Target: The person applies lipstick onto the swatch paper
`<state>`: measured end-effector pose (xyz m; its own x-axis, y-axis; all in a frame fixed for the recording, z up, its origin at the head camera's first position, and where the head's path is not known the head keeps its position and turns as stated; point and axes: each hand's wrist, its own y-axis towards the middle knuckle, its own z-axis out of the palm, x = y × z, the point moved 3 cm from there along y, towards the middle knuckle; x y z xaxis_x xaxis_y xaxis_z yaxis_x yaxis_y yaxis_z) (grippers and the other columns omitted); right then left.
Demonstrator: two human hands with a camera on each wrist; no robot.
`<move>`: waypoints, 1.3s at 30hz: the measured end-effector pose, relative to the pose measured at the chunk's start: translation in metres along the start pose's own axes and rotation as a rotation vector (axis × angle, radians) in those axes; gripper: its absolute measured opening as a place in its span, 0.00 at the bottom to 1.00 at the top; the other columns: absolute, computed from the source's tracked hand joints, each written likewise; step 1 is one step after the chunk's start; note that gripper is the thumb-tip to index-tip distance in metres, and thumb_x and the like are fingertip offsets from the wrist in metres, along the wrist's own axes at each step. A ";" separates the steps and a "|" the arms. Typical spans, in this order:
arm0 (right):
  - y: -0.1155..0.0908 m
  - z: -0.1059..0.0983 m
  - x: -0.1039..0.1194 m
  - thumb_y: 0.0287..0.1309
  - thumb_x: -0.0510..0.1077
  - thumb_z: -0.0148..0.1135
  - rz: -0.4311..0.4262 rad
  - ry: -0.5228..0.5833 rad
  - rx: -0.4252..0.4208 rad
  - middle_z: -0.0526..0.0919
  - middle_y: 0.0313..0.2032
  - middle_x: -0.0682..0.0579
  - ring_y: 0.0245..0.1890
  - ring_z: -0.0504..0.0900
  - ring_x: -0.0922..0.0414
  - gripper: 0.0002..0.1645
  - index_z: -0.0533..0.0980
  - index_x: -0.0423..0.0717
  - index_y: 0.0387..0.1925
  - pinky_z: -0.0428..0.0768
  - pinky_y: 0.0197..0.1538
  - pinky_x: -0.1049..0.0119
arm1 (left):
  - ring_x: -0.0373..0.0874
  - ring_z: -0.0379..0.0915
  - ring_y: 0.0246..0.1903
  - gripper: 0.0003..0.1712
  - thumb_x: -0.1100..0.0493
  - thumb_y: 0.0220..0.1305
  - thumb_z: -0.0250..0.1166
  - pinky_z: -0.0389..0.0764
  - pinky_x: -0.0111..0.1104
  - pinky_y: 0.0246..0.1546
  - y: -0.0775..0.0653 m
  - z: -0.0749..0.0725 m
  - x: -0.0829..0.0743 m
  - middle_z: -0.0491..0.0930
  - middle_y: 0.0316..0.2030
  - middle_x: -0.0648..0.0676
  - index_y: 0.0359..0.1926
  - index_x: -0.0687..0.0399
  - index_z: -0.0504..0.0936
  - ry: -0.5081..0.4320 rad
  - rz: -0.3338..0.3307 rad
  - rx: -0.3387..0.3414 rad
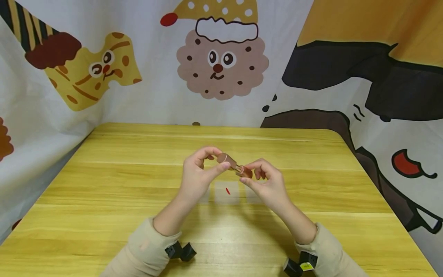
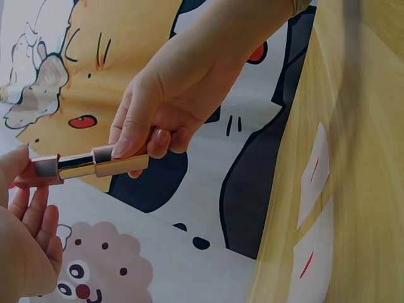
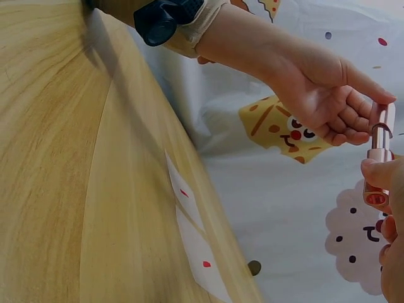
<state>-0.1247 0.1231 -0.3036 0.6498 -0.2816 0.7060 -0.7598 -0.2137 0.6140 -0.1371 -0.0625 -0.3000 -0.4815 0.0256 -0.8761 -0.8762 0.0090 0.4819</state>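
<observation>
A rose-gold lipstick tube (image 1: 231,161) is held up above the table between the two hands, with a shiny narrower inner section (image 2: 76,165) showing between its two ends. My left hand (image 1: 195,175) pinches one end (image 3: 381,115) between thumb and fingers. The other end (image 1: 246,172) is gripped by the thumb and fingers of my right hand (image 1: 271,186). In the right wrist view a reddish round face shows on the right-hand end. Which end is the cap, I cannot tell. Below the hands lies a pale paper piece (image 1: 220,194) with a short red mark (image 1: 227,191).
Two more pale paper pieces lie beside the middle one, partly hidden by the hands; red-marked paper (image 2: 312,271) also shows in the wrist views. The wooden table (image 1: 138,154) ends at a cartoon-printed curtain (image 1: 149,104). Small black cameras (image 1: 181,252) sit on both sleeves.
</observation>
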 end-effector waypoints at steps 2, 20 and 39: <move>0.000 0.000 0.000 0.36 0.21 0.72 0.008 0.002 0.001 0.68 0.21 0.49 0.23 0.64 0.47 0.18 0.77 0.32 0.33 0.60 0.27 0.61 | 0.47 0.70 0.41 0.12 0.68 0.51 0.73 0.68 0.40 0.46 0.000 0.001 0.001 0.81 0.35 0.51 0.37 0.64 0.81 0.001 0.002 -0.002; 0.001 0.000 0.000 0.37 0.21 0.72 0.005 0.001 -0.006 0.70 0.21 0.45 0.22 0.64 0.47 0.18 0.77 0.32 0.33 0.60 0.27 0.64 | 0.45 0.70 0.40 0.12 0.68 0.51 0.73 0.67 0.38 0.45 -0.001 0.004 0.006 0.81 0.35 0.53 0.36 0.63 0.81 -0.001 -0.017 -0.015; -0.008 0.001 -0.033 0.39 0.27 0.75 0.042 0.007 -0.001 0.71 0.22 0.46 0.24 0.65 0.53 0.18 0.79 0.40 0.35 0.60 0.29 0.67 | 0.47 0.69 0.42 0.13 0.64 0.50 0.75 0.67 0.41 0.45 -0.005 0.010 0.013 0.81 0.37 0.52 0.37 0.60 0.81 0.036 -0.056 0.008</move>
<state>-0.1402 0.1329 -0.3316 0.6178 -0.2835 0.7335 -0.7862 -0.2013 0.5843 -0.1385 -0.0522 -0.3133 -0.4325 -0.0116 -0.9015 -0.9016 0.0173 0.4323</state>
